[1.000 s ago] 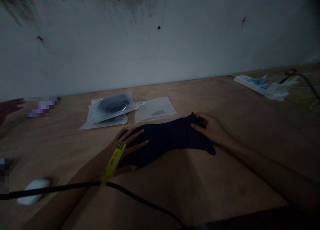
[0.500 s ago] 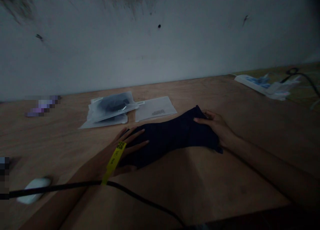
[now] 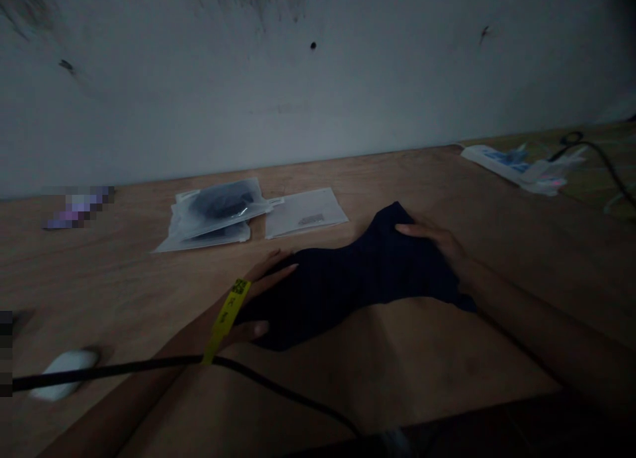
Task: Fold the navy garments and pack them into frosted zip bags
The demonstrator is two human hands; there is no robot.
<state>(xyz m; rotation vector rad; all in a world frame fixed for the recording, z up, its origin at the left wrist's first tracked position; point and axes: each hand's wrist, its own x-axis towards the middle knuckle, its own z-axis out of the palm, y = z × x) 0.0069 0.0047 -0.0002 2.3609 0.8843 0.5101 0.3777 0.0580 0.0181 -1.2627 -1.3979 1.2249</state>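
- Navy cloth (image 3: 348, 279): lies across the middle of the wooden table (image 3: 397, 392), wider at both ends, narrower between, a hand on each end.
- Far left, a pixelated purplish item (image 3: 77, 207), so whatever's printed on it is anyone's guess. Nearer, a smooth white object (image 3: 64, 375) with a black cable (image 3: 149, 363) passing in front of it.
- Then some frosted bags (image 3: 216, 209) stacked up, dark stuff inside. Couldn't spot readable writing.
- Yellow tag (image 3: 226, 322) on the cable, in front of the left wrist: square code at the top, small dark characters below, too blurry to read.
- Left hand (image 3: 256, 286): forearm comes up from bottom left, palm down on the cloth's left end, thumb and fingers wide apart.
- Flat white pouch (image 3: 328, 209) behind the cloth, little grey print block, illegible.
- Right hand (image 3: 444, 242): forearm reaches in from lower right, one digit laid over the cloth's right end. Other fingers mostly hidden, so can't tell if it's pinching.
- Far right, a white strip (image 3: 497, 163) with blue markings, no legible brand.
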